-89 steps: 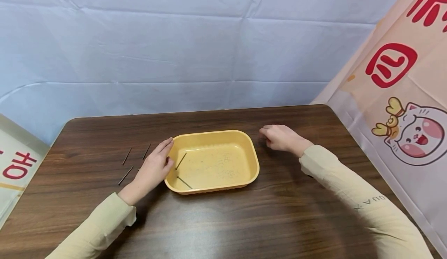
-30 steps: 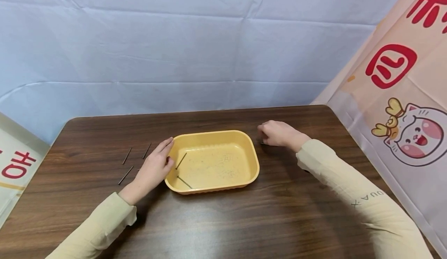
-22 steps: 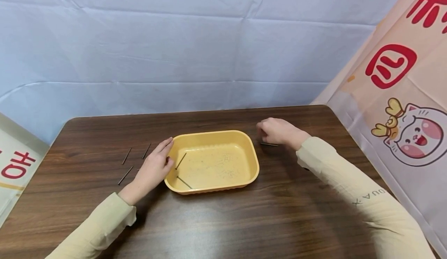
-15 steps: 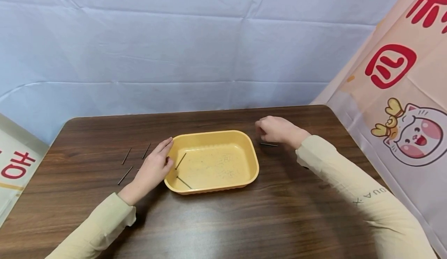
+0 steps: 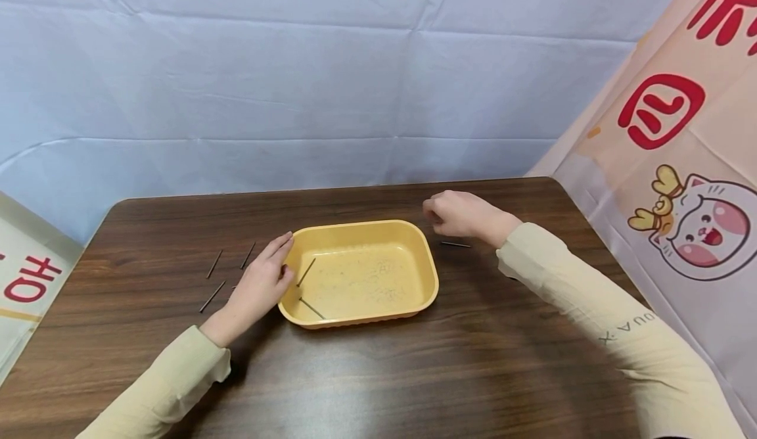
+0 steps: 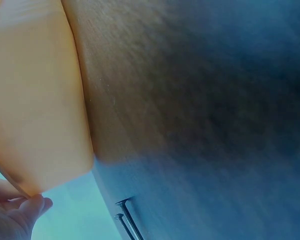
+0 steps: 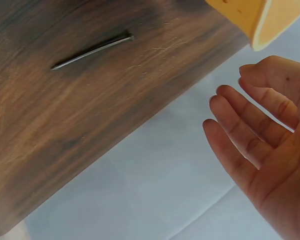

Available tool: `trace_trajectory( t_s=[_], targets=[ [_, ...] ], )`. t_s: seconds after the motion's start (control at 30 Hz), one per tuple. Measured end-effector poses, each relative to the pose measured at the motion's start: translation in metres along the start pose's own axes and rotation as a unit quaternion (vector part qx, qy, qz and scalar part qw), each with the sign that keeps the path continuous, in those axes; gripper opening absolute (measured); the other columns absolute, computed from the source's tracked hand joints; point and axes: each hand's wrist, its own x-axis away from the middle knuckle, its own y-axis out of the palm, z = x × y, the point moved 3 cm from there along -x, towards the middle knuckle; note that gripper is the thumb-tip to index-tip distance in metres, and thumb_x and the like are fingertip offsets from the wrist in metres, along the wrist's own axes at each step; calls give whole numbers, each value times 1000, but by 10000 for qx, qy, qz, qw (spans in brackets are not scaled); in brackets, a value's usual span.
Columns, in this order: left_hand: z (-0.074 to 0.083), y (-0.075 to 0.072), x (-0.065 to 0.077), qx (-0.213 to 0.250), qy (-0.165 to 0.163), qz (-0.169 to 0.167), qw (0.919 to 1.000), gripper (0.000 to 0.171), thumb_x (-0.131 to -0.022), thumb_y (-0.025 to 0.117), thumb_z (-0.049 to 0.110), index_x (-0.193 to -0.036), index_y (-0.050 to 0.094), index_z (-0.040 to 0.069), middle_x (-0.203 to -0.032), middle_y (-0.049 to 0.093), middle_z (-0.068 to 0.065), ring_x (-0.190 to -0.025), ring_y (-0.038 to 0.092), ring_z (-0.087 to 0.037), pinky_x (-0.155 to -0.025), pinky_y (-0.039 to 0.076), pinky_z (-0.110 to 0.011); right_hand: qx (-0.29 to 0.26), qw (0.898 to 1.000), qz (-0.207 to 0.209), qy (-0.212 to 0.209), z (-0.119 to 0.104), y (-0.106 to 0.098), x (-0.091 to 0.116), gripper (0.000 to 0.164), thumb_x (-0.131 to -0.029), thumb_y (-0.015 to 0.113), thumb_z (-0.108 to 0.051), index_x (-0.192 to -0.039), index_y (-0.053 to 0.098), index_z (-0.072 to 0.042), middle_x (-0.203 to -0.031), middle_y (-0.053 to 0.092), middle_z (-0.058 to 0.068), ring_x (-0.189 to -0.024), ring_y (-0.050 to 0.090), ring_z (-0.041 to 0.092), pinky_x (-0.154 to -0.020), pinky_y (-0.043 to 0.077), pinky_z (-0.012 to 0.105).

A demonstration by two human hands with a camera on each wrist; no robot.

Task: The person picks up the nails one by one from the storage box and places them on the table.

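A yellow plastic tray (image 5: 355,321) stands on the table, with two nails (image 5: 311,309) lying at the left of its floor. My left hand (image 5: 263,281) holds the tray's left rim, thumb over the edge; the left wrist view shows the thumb and fingers at a rim corner. Beyond the tray's right end, my right hand (image 5: 464,215) hovers over the table with relaxed, slightly bent fingers and nothing seen between them. A single nail (image 7: 92,52) lies on the wood near it, apart from the fingers. Its head points toward the tray.
Left of the tray, several loose nails (image 5: 212,297) lie on the dark wooden table (image 5: 378,386), one partly hidden by the left hand. The table's back edge runs before a pale cloth (image 5: 331,84). A printed banner (image 5: 680,163) hangs at the right.
My right hand has moved back and slightly left, uncovering the nail on the table at the tray's right. The left hand and tray stay put.
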Motion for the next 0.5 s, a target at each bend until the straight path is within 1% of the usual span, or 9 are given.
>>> trace_trajectory(
  t_s=[0.2, 0.3, 0.5],
  targets=[
    [0, 0, 0, -2, 2, -10, 10000, 49, -78, 53, -1, -125, 47, -12, -132, 44, -21, -111, 51, -29, -72, 43, -36, 24, 10000, 7, -88, -9, -4, -2, 10, -74, 62, -4, -84, 61, -6, -73, 56, 2, -65, 49, 14, -63, 44, 32],
    [0, 0, 0, 0, -13, -28, 10000, 48, -78, 53, -1, -125, 47, -12, -133, 44, -21, -112, 50, -30, -73, 43, -36, 34, 9999, 24, -146, -13, -6, -3, 10, -74, 62, -4, -84, 61, -5, -74, 56, 3, -64, 48, 14, -63, 44, 32],
    [0, 0, 0, -4, -45, -43, 10000, 48, -79, 53, -1, -125, 46, -12, -133, 44, -21, -113, 50, -30, -74, 44, -37, 74, 9996, 40, -262, -23, -11, -6, 8, -76, 63, -4, -82, 60, -7, -71, 52, -1, -64, 47, 13, -62, 43, 31]
  ],
)
